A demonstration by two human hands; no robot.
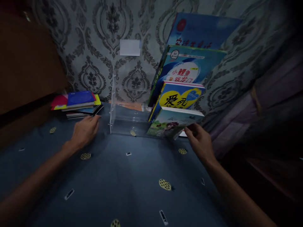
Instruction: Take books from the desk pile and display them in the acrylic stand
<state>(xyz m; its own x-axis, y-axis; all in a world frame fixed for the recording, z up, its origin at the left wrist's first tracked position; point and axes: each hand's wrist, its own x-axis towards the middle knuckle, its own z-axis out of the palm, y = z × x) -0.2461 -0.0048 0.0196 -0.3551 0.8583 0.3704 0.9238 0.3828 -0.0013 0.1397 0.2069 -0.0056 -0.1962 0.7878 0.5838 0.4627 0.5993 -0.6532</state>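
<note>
At the right edge of the front book, which has a pale green cover with a drawn figure, my right hand has its thumb and bent fingers closed on the lower corner. This book leans in a clear acrylic rack. Behind it, in rising tiers, stand a yellow-and-blue book, a teal book and a taller blue book. My left hand hovers over the cloth just in front of a stack of books, empty, with its fingers loosely bent and partly apart.
A dark blue cloth with pineapple prints covers the surface. Patterned wallpaper rises behind the rack, with a white card in front of it. A brown box-like piece stands left; a greyish curtain hangs right.
</note>
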